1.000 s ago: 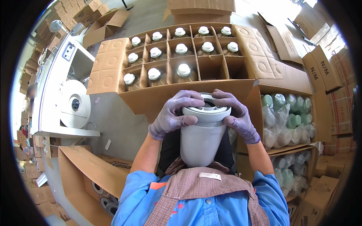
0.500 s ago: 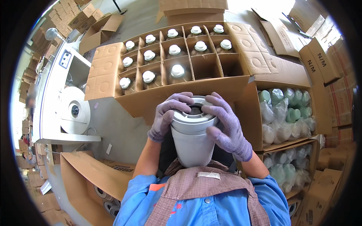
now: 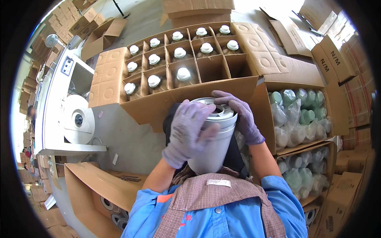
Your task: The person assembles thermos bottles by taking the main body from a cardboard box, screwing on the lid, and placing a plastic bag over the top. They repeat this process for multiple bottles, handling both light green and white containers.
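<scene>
While both gloved hands, left hand (image 3: 186, 133) and right hand (image 3: 240, 115), clasp a white jar (image 3: 212, 142), fingers wrapped round its lid, a loose grip could drop it.

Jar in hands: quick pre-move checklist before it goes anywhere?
1. Grip: left hand wraps the side of the jar, right hand cups the far rim. Ok.
2. Jar lid: on top; sealed or not, cannot tell.
3. Free slot: divided box has open cells at its near right corner. Ok.
4. Path to box: nothing between jar and cells. Ok.
5. Jar base: hidden against the apron. Cannot tell.
</scene>
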{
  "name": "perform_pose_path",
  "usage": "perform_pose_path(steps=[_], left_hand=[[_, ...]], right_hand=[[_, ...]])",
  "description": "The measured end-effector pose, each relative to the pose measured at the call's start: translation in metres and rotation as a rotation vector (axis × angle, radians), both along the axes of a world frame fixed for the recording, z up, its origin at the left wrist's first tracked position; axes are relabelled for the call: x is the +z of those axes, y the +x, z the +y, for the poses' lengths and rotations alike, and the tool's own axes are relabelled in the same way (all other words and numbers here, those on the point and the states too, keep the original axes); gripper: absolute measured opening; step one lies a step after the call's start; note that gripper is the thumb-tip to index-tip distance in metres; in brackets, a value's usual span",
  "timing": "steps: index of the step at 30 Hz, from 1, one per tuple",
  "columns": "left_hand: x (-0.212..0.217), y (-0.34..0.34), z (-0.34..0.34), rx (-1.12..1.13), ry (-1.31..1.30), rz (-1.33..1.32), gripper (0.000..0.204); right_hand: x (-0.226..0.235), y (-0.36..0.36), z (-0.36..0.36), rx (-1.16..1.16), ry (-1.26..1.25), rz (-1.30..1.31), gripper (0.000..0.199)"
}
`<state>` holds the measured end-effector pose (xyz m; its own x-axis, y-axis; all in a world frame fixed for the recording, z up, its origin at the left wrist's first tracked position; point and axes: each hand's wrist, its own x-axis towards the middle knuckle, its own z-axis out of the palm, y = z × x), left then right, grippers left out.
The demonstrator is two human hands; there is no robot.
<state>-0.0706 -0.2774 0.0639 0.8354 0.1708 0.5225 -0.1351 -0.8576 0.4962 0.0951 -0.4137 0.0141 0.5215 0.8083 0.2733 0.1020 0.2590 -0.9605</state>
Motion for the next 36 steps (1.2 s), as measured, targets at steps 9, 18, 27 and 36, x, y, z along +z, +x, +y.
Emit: perform_pose_path(steps=[9,18,27,36], left_hand=[[-0.058,0.007,0.043,-0.18,-0.685,-0.058,0.064],[0.007,0.012,-0.027,0.102,0.117,0.024,0.06],[-0.033,0.01,0.032,0.076,-0.687,-0.292,0.041],[-0.04,0.009,0.013,0.112,-0.574,-0.451,0.033]], right_hand=[[0.02,-0.025,0.012,-0.076,-0.115,0.087,0.033],[-0.021,0.002,0.048,0.416,-0.011,0.848,0.048],[0.015,-0.02,0.019,-0.278,-0.105,-0.121,0.071],[0.027,-0.039,0.017,-0.074,-0.164,-0.183,0.054]])
